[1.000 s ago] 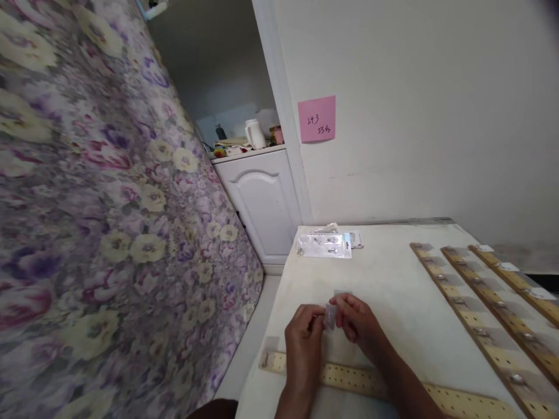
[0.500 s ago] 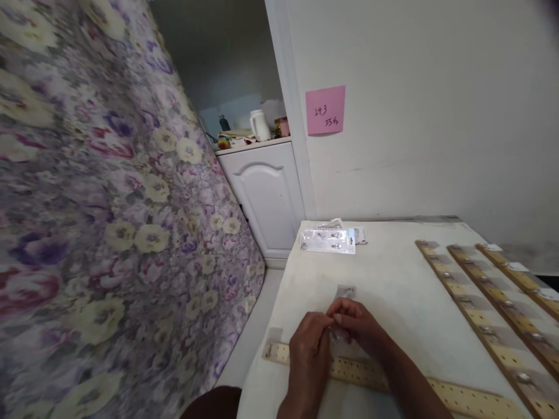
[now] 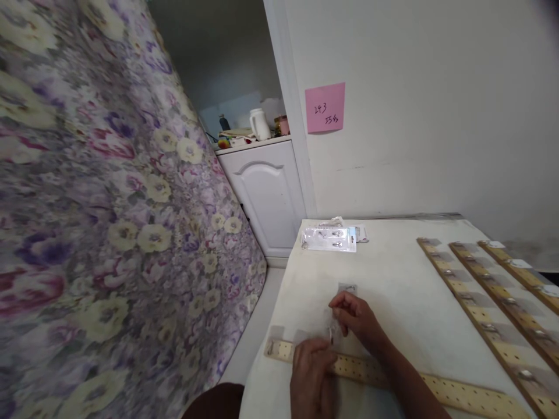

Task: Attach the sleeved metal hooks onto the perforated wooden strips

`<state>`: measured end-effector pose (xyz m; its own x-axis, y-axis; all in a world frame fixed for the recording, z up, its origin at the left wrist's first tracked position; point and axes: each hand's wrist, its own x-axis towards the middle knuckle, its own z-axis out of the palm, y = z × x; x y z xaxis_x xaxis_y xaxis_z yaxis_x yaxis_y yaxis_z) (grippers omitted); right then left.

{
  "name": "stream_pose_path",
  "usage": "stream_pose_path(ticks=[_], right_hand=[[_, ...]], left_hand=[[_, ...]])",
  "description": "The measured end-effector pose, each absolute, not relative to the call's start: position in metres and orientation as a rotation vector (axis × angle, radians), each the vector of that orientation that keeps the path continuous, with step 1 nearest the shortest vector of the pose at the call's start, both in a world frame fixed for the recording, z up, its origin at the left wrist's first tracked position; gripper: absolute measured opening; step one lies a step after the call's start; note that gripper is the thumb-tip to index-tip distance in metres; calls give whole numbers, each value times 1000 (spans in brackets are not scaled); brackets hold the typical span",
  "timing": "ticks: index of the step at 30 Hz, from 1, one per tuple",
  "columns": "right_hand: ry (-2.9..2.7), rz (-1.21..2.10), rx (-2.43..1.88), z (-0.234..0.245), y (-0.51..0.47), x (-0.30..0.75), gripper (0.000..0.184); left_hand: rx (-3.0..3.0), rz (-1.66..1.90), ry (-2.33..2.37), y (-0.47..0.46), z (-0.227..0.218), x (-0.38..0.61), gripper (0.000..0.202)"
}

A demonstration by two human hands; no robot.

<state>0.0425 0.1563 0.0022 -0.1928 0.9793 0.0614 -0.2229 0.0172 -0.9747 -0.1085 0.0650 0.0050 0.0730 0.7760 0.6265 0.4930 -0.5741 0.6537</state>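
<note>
My right hand pinches a small clear plastic packet just above a perforated wooden strip that lies along the near edge of the white table. My left hand rests on that strip beside the packet, fingers curled down; what it holds, if anything, is hidden. Another small clear packet lies flat on the table just beyond my right hand.
A clear bag of small metal parts sits at the table's far left corner. Three perforated wooden strips with packets lie at the right. A pink sticky note hangs on the wall. A floral mattress leans at left beside a white cabinet.
Both hands have come down from mid-air to the near wooden strip. The left hand moved toward me onto the strip; the right hand still pinches the small packet.
</note>
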Motion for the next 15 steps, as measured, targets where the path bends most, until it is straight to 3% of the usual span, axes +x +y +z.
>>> stream_pose_path(ticks=[3, 6, 8, 15], right_hand=[[-1208, 1410, -922, 5, 154, 42, 14], [-1247, 1430, -923, 8, 151, 41, 14], [-1282, 1465, -911, 8, 148, 40, 15], [-1396, 1521, -972, -3, 128, 38, 8]], left_hand=[[1480, 1432, 1420, 59, -3, -101, 21], [1000, 1296, 1326, 57, -6, -93, 42], [858, 1212, 1240, 57, -6, -90, 51], [726, 1135, 1215, 48, -15, -88, 52]])
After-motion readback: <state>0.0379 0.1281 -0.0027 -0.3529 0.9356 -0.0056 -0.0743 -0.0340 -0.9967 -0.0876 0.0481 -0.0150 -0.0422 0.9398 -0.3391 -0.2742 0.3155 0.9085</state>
